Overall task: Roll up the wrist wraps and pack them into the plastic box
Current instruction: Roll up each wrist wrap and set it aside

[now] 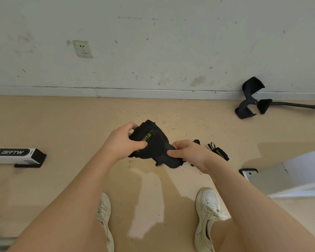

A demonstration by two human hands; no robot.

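Note:
Both my hands hold a black wrist wrap (154, 142) with yellow lettering in the air above the beige floor. My left hand (123, 141) grips its rolled part, thumb and fingers curled round it. My right hand (186, 153) pinches the loose end of the same wrap. A second black wrist wrap (219, 151), with a loop and yellow lettering, lies on the floor just right of my right hand. No plastic box shows in view.
A white and black BRTW bar (16, 155) lies on the floor at left. A black padded handle piece (249, 99) rests by the wall at right. A grey-white frame (287, 177) juts in from the right. My two shoes (207, 211) stand below.

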